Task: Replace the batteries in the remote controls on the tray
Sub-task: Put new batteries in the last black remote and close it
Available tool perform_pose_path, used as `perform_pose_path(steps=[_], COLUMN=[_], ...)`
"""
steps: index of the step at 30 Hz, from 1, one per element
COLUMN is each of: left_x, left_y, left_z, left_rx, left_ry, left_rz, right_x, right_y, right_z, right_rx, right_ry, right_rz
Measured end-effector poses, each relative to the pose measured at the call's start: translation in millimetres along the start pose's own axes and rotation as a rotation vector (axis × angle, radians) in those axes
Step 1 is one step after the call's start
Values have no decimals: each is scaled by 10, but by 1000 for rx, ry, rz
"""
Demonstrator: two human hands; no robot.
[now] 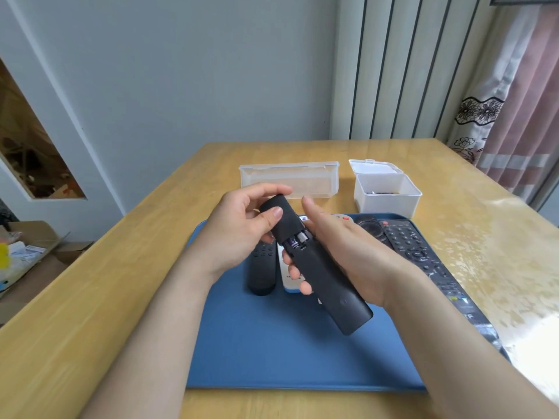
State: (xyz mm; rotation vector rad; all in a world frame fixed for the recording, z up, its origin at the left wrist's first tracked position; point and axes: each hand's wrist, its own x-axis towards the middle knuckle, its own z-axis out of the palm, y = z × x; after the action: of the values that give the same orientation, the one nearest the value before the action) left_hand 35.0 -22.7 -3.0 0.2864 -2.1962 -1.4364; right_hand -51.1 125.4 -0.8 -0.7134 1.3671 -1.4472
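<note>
Two hands hold one black remote (pixel 332 285) above the blue tray (pixel 272 343). The remote is back face up and lies diagonally from upper left to lower right.

Left hand (pixel 239 234): the fingers are curled round the far end of the remote, and the thumb is pressed flat on the battery cover (pixel 281 222). The cover sits partly slid toward the far end. The gap exposes the ends of the batteries (pixel 298 240) seated in the compartment.

Right hand (pixel 348 255): it supports the remote body from beneath, with its fingertips (pixel 305 287) curled up round the left edge. The thumb is straight, lifted clear of the remote and pointing away from the person.

The tray rests on the wooden table (pixel 90 297), toward its near edge. A small black remote (pixel 261 267) lies on the tray, buttons up, below the hands. A white remote (pixel 289 281) lies just beside it and is largely hidden by the held remote. A large black remote (pixel 417 252) with many keys runs along the tray's right side, its near end passing under the right forearm. At the far right corner lie a dark remote with a round pad (pixel 370 228) and a pale remote with a red button (pixel 343 219), both partly hidden.

Behind the tray stand a long clear box (pixel 290 178) and a square white box (pixel 387 192) with its lid hinged open. The square box holds dark items, possibly batteries, but they are too small to identify.
</note>
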Motion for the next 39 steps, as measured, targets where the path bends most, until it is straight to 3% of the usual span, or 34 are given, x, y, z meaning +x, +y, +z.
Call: perform_pose_path(steps=[22,29,33,35,39], left_x=[17,-51,-37,-18,-8], left_y=[8,67,71,50,37], left_z=[20,-93,-140,-184,-156], left_rx=[-50,14,-7,-75,-270], left_ry=[139,-105,69,166,175], left_rz=[21,7,-23,-89,-233], right_x=[71,46,-17,-30,-4], right_y=[60,45,-4,-47,-103], right_z=[21,-11,-125,-238,-360], right_rx=[-265,-460,-499,-394,230], right_ry=[117,81,-8,42,199], right_rz=[-159,-153,-89,-151,-333])
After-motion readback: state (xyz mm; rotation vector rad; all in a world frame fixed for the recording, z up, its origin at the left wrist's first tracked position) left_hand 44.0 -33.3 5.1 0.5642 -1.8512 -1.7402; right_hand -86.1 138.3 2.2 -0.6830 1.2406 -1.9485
